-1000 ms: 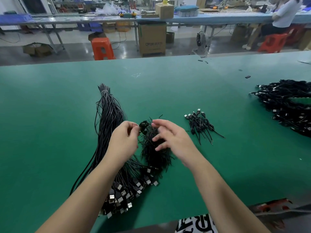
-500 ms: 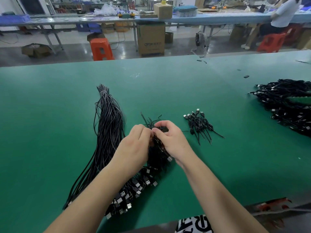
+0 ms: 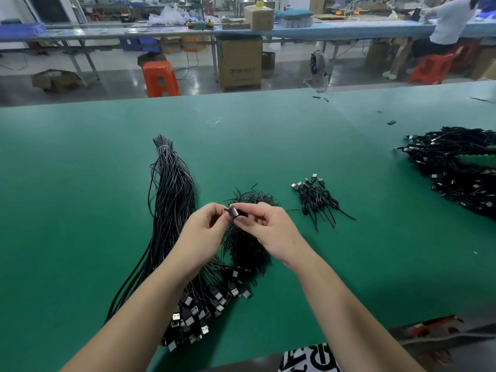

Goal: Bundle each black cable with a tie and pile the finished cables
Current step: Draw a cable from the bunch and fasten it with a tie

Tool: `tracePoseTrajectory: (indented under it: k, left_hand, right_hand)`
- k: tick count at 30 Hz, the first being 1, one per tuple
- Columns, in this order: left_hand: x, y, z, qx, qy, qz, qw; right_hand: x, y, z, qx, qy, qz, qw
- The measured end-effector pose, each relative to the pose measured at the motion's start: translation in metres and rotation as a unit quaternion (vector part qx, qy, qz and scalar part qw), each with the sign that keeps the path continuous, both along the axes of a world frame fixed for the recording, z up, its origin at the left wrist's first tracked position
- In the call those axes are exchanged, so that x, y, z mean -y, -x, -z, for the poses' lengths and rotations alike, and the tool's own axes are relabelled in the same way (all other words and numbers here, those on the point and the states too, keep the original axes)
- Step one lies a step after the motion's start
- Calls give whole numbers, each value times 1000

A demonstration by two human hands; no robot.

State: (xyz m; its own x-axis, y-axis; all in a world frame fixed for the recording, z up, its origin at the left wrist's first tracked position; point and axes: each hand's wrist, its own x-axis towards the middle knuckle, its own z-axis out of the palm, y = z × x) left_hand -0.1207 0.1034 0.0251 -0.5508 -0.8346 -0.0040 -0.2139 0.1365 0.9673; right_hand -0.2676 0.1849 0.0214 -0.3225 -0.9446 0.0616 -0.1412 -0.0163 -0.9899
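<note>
A coiled black cable (image 3: 236, 212) is pinched between both hands above the green table (image 3: 80, 210).

It is gripped by left hand (image 3: 200, 238) and right hand (image 3: 271, 234) over the ties (image 3: 245, 237) — loose cables (image 3: 171, 210) left, finished cables (image 3: 318, 201) right.

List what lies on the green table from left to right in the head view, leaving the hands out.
Long bundle of loose cables → heap of ties → small pile of tied cables → big heap of cables at the right edge.
</note>
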Motion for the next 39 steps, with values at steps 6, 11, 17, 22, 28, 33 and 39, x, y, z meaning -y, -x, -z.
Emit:
tracePoseTrajectory:
  k: [6,11,17,22,28,33,39]
  left_hand:
    - [-4,2,-3,47,116,-22,992]
    - [-8,-3,1,114,510,24,852]
    - [-6,-8,5,103,446,35,889]
    - [3,-9,-1,72,207,-19,976]
    - [0,-8,-4,-12,-11,27,1000]
    - [-10,-3,-4,98,276,-26,956]
    - [-7,-8,6,115,467,12,877]
  right_hand:
    - [5,-1,2,-92,-22,49,994]
    - [7,-3,-2,91,-89,22,992]
    - [3,0,-4,157,-73,-30,984]
    - [-1,4,-4,110,-13,-71,991]
    - [0,5,0,-58,-5,12,998]
    - [2,1,2,44,-36,12,998]
    - [2,0,0,182,-86,-39,979]
